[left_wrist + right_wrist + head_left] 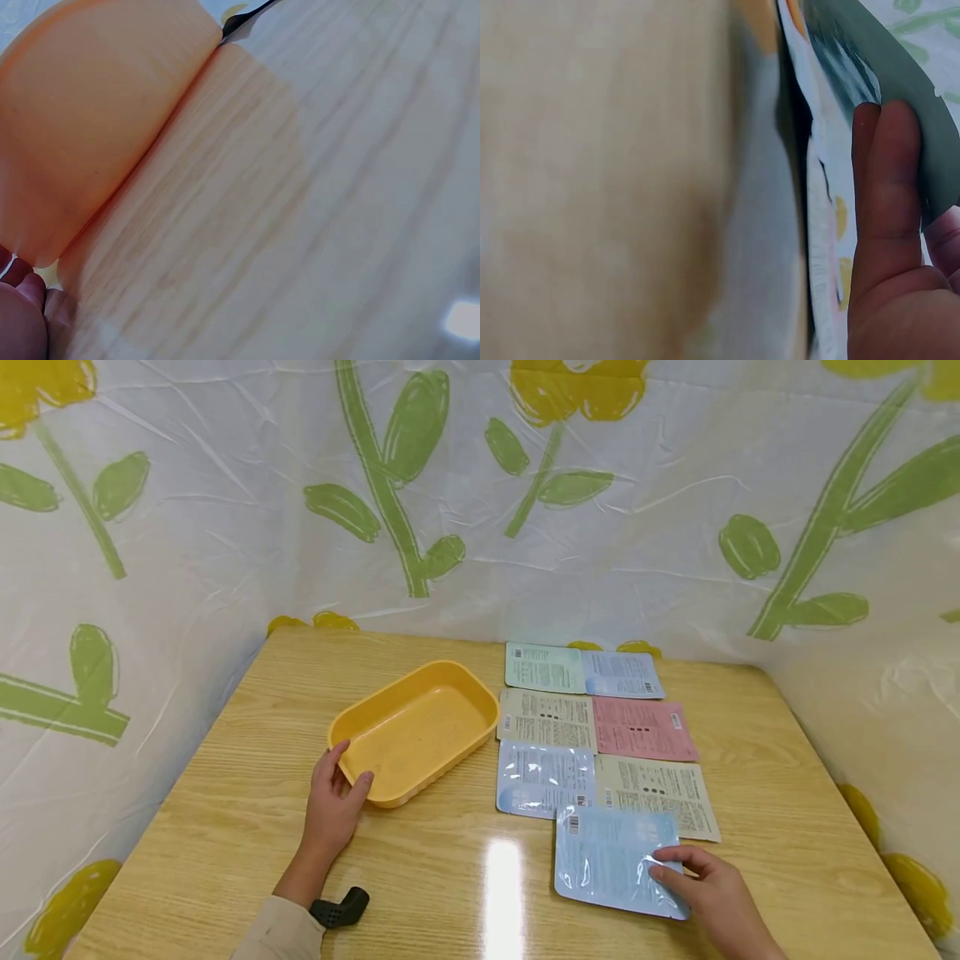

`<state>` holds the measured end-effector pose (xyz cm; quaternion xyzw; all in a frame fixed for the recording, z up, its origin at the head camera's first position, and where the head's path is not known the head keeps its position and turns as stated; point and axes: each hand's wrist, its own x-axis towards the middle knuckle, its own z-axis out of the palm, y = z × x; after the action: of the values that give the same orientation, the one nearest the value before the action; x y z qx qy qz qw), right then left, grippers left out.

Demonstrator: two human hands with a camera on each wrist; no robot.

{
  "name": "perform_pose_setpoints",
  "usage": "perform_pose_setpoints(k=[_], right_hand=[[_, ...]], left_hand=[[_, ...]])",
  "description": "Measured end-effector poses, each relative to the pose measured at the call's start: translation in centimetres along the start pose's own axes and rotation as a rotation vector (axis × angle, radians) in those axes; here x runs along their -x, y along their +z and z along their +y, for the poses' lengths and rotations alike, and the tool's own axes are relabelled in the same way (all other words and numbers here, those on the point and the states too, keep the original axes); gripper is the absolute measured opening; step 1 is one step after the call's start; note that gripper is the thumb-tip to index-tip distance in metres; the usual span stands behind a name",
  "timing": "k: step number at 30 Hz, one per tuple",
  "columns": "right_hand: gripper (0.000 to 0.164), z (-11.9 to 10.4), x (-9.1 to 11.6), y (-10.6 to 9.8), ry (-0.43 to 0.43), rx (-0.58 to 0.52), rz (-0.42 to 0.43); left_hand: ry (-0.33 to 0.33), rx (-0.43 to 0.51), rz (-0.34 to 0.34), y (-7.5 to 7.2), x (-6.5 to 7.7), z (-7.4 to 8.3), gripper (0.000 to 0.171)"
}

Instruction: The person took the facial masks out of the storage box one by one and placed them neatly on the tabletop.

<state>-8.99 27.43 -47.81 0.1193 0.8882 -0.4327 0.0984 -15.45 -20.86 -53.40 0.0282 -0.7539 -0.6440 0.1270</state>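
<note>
A yellow plastic tray [412, 735] sits at an angle on the left half of the table. My left hand [335, 802] grips its near left corner, with the thumb over the rim. In the left wrist view, the fingertips [26, 289] show beside the tray's wall [97, 120]. On the right, my right hand [712, 889] pinches the right edge of a light blue sachet [615, 860] between thumb and fingers. That sachet overlaps the near edges of a blue sachet [543, 777] and a cream sachet [660, 793]. The right wrist view shows the held sachet [922, 97] behind the fingers [896, 172].
Beyond these lie a cream sachet [547, 718] and a pink sachet [645, 728], side by side. Farther back are a green sachet [543, 667] and another blue sachet [622, 673]. The wooden table [435, 877] meets a flower-print curtain [585, 577] behind and at the sides.
</note>
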Motion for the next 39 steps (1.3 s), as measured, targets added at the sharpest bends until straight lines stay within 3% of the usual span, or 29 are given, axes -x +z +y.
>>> perform_pose_setpoints(k=[6, 19, 29, 39], right_hand=[[0.034, 0.8, 0.1, 0.6, 0.127, -0.005, -0.056], [0.047, 1.7, 0.1, 1.4, 0.198, -0.006, -0.106], [0.044, 1.0, 0.5, 1.3, 0.117, 0.179, -0.077], [0.062, 0.0, 0.4, 1.2, 0.081, 0.337, -0.106]], left_hand=[[-0.01, -0.008, -0.006, 0.0, 0.0, 0.1, 0.06], [-0.025, -0.015, -0.023, -0.1, 0.2, 0.0, 0.061], [-0.017, -0.008, -0.024, 0.0, 0.2, 0.3, 0.06], [-0.01, -0.002, -0.022, 0.0, 0.2, 0.1, 0.06]])
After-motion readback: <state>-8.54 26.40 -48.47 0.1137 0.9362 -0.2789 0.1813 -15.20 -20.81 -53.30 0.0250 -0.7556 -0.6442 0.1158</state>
